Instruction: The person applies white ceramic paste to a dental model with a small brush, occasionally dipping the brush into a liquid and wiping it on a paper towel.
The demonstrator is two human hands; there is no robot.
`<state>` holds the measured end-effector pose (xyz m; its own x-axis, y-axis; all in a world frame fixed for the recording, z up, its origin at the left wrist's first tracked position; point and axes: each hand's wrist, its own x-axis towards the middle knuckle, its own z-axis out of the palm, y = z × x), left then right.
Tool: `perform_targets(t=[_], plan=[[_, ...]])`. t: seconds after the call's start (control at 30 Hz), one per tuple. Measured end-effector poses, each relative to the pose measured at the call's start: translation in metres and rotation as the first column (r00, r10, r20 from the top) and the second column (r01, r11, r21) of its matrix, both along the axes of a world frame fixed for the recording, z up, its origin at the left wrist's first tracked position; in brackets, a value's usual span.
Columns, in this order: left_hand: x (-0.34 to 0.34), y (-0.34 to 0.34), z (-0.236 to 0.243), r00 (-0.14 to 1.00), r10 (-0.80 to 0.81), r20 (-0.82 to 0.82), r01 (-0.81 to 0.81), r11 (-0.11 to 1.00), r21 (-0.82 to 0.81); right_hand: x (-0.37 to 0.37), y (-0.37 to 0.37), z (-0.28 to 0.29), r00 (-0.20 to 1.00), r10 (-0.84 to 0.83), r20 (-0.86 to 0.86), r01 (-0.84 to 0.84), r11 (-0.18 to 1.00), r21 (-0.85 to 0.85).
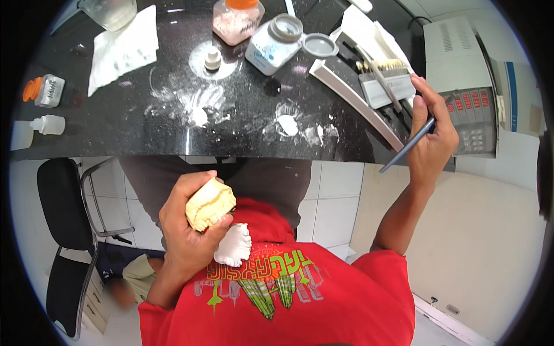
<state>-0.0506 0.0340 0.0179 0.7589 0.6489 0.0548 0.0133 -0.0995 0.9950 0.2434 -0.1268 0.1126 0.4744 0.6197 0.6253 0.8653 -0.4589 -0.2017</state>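
In my left hand (187,230), raised before my chest, is a yellow dental cast (211,205) with moulded teeth along its lower edge. A white dental cast (234,246) shows just below the thumb; whether the same hand supports it is unclear. My right hand (434,124) is at the right of the bench with a slim blue stick-shaped tool (407,145) between its fingers, slanting down to the left. Its thumb and index fingertips are beside a grey tooth shade guide (388,87). A silver rod-like tool (378,75) lies across that guide.
White powder patches (199,117) mark the black bench (248,141). An uncapped jar (272,49), an orange-capped jar (235,23), a small white bottle (213,57) and a paper sheet (124,49) stand or lie behind. A control panel (470,115) is at right, a black chair (64,202) at left.
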Motion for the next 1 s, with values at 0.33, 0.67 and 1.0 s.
perform_targets(t=[0.33,0.67,1.0], plan=[[-0.003,0.009,0.009,0.999,0.017,0.034,-0.025,0.972,0.233,0.094,0.054,0.017,0.983,-0.009,-0.183,-0.059,0.93,-0.362],[0.008,0.017,0.017,0.998,-0.003,0.059,-0.023,0.9,0.436,0.042,0.051,0.028,0.996,0.041,0.084,-0.05,0.993,0.105],[0.018,0.013,0.025,0.998,-0.049,0.048,0.016,0.849,0.528,-0.075,0.037,0.019,0.968,0.23,0.1,-0.238,0.968,0.083]])
